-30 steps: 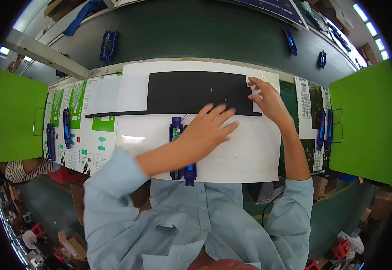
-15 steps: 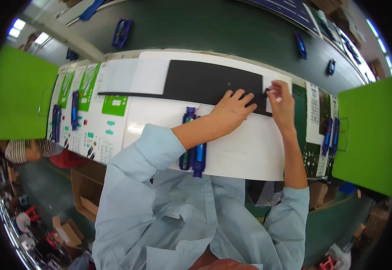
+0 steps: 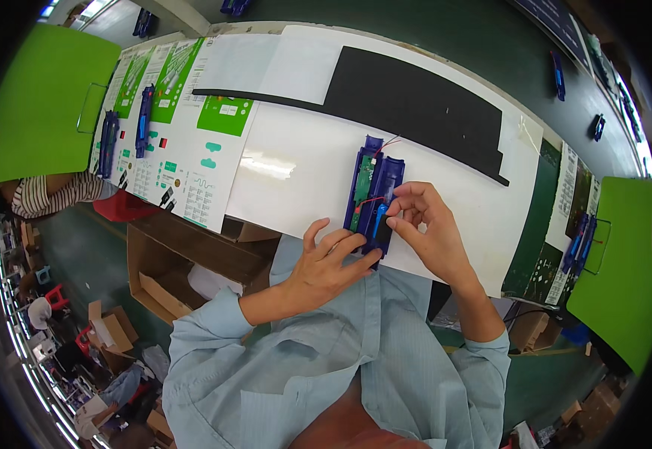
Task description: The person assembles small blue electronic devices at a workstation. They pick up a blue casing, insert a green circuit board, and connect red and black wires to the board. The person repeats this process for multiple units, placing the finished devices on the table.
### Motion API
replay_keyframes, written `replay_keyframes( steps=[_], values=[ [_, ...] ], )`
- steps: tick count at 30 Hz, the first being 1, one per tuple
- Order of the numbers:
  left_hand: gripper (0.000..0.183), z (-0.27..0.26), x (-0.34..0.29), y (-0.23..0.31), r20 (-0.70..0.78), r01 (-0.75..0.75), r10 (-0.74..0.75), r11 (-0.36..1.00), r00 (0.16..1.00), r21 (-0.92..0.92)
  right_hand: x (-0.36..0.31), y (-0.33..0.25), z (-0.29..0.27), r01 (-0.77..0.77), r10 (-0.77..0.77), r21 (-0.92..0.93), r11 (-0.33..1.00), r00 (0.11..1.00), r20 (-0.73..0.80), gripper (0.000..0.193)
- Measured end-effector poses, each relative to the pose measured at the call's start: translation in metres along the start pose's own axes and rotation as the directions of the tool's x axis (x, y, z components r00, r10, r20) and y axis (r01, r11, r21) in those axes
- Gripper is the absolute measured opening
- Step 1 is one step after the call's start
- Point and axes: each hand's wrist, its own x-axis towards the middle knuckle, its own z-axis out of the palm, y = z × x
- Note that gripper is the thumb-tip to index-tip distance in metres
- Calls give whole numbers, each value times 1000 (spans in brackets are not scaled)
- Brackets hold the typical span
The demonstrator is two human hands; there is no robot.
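A dark blue plastic housing in two open halves lies on the white board before me. Its left half (image 3: 358,198) holds a green circuit board (image 3: 364,183); a bright blue cylindrical cell (image 3: 379,217) sits in the right half (image 3: 394,173). Thin red wires run between them. My left hand (image 3: 322,266) rests its fingers, spread apart, on the near end of the housing. Over the cell, my right hand (image 3: 430,232) pinches with thumb and index finger at a small black foam piece (image 3: 384,230). Its fingertips partly cover that piece.
A large black foam sheet (image 3: 415,101) with a long thin strip lies farther back on the white board (image 3: 296,198). More blue housings (image 3: 144,120) lie at the left, others (image 3: 580,243) at the right. Green panels (image 3: 41,105) flank the bench. At left sits a person in striped sleeves (image 3: 53,196).
Both hands have come from the black foam sheet back to the blue housing. The right hand has brought a small black piece over the cell. The view has shifted too.
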Motion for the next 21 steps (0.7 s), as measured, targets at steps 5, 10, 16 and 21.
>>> replay_keyframes(
  steps=[5, 10, 16, 21],
  values=[
    [49, 2, 2, -2, -22, 6, -6, 1000, 1000, -30, 0, -3, 4, -9, 9, -84, 996, 1000, 5, 42],
    [47, 1, 3, -4, -16, 0, 0, 998, 1000, -57, -2, 1, 14, 47, -57, -134, 990, 996, -68, 39],
    [47, 2, 5, -8, -43, -34, 30, 993, 999, -116, -7, 9, 21, 148, -181, -259, 954, 978, -106, 42],
    [51, -5, 10, -12, 28, -36, 42, 982, 999, -184, -7, 1, 15, 202, -274, -395, 896, 952, -135, 47]
  ],
)
